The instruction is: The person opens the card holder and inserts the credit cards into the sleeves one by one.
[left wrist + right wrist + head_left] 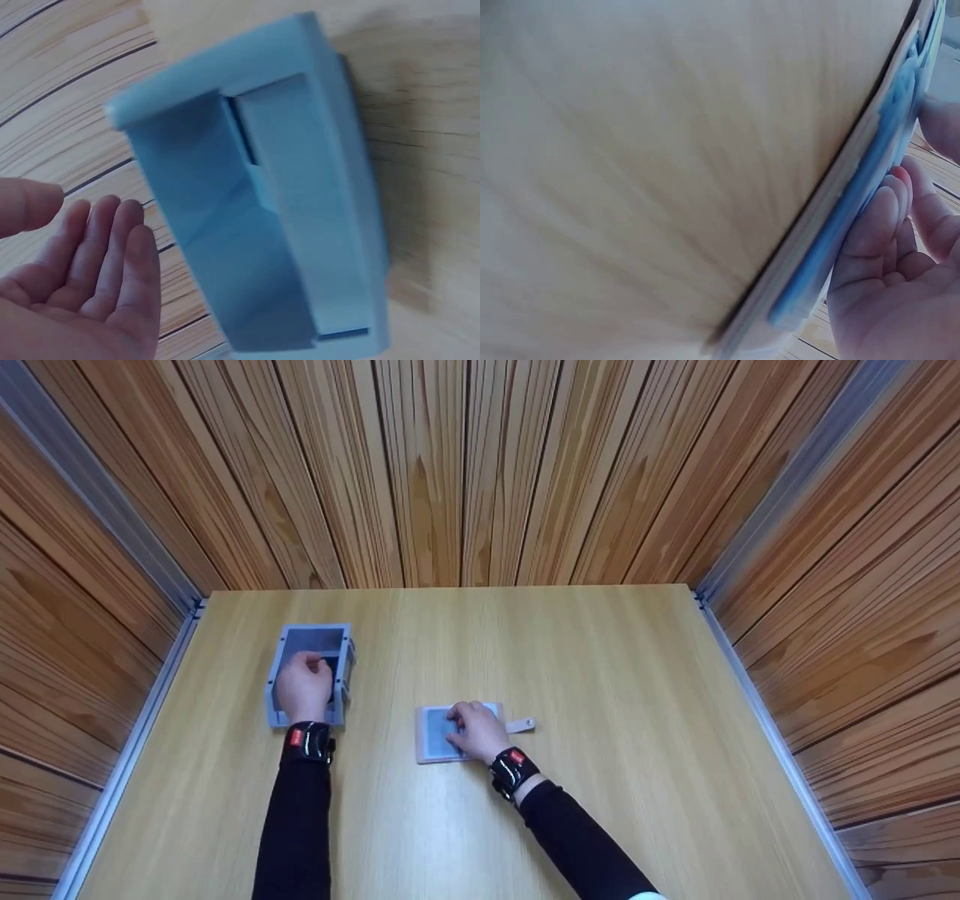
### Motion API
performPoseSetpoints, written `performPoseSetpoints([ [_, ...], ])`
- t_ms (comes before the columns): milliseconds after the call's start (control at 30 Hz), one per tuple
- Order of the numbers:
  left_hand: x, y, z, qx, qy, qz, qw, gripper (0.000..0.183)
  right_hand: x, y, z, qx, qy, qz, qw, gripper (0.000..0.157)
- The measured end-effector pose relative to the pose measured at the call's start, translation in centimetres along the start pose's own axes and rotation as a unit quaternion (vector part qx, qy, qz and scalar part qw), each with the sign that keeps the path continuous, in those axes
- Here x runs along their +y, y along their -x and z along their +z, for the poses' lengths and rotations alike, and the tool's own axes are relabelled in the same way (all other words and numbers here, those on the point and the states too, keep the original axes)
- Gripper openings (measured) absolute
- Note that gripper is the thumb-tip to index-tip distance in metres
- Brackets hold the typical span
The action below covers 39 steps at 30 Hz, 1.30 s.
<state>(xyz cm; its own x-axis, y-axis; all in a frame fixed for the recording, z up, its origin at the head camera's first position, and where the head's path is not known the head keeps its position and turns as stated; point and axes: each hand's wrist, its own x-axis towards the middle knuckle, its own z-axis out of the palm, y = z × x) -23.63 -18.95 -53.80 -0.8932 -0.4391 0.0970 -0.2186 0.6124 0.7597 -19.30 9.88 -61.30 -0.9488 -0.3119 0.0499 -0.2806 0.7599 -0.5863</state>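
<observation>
Folder [436, 741] is lying flat on the table [637, 675], just below frame centre, its blue panel [439, 727] facing up and a strap [520, 725] sticking out to its right. Right hand [484, 731] is resting over the folder's right half, fingers bent and bunched, thumb standing apart; fingertips are touching the panel, cannot tell if they are pinching a layer. Left hand [304, 686] is hanging at the bin [315, 628], left of centre; its fingers are lying pressed together, slightly bent, thumb apart. Bin is standing open side up. Black sleeves [292, 832] are covering both arms, black bands [513, 772] circling both wrists. Wood-grain walls [420, 472] are filling the frame's top and sides.
</observation>
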Motion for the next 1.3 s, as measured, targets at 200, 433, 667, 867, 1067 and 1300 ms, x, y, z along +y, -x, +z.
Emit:
performPoseSetpoints([
  [200, -0.8, -0.4, 0.6, -0.023, -0.019, -0.007, 0.9995, 0.031, 0.0, 0.0, 0.0, -0.004, -0.002, 0.006, 1.000, 0.031],
  [433, -1.0, -1.2, 1.0, -0.091, -0.047, -0.044, 0.9937, 0.043, 0.1, -0.2, 0.1, -0.005, 0.004, 0.011, 1.000, 0.030],
  [667, -1.6, -1.5, 1.2, -0.118, -0.056, -0.064, 0.9894, 0.042, 0.1, -0.1, 0.1, -0.003, 0.004, 0.001, 1.000, 0.031],
  [867, -2.1, -1.8, 1.3, -0.115, -0.087, -0.055, 0.9881, 0.037, 0.1, 0.0, 0.1, 0.005, 0.006, -0.013, 1.000, 0.030],
  [1067, -2.3, -1.9, 1.2, -0.148, -0.086, -0.080, 0.9820, 0.039, 0.1, -0.1, 0.0, -0.002, 0.003, -0.004, 1.000, 0.031],
  [1300, -2.3, -1.8, 1.1, -0.161, -0.087, -0.102, 0.9779, 0.042, 0.0, -0.2, -0.1, -0.011, 0.004, 0.006, 1.000, 0.032],
])
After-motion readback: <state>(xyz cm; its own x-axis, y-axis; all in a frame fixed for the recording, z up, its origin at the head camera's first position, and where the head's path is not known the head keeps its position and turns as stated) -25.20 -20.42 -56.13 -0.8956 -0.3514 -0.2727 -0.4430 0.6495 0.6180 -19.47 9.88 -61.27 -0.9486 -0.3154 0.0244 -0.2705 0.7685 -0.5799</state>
